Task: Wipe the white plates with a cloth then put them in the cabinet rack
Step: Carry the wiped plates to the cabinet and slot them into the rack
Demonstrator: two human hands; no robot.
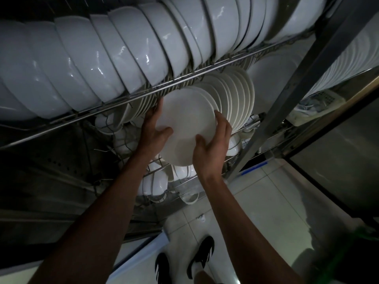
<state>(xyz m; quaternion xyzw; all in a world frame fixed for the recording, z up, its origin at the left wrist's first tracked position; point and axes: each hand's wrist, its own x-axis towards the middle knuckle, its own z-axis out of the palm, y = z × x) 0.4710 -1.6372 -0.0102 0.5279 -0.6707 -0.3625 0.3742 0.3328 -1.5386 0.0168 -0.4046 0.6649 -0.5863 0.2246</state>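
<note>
White plate (185, 128) is held on edge between both hands, partway into the middle shelf of the wire rack (131, 97), just under that shelf's front rail. Left hand (152, 130): fingers run up the plate's left rim, thumb pressed on the near face. Right hand (213, 144): fingers curl round the right rim, thumb on the near face lower down. Hands are apart, one per side, both clamped on the plate. Standing plates (233, 95) are filed in slots directly behind and to the right of it, touching or nearly so; can't tell which. Top shelf carries a packed row of white bowls (106, 54) on edge. Lower shelf holds smaller bowls and cups (158, 181) in a wire basket, partly hidden by the arms. Metal post (303, 78) slants across the right side, more stacked plates (348, 58) beyond it. Tiled floor (256, 201) below, with two black shoes (184, 261) at the bottom edge.
</note>
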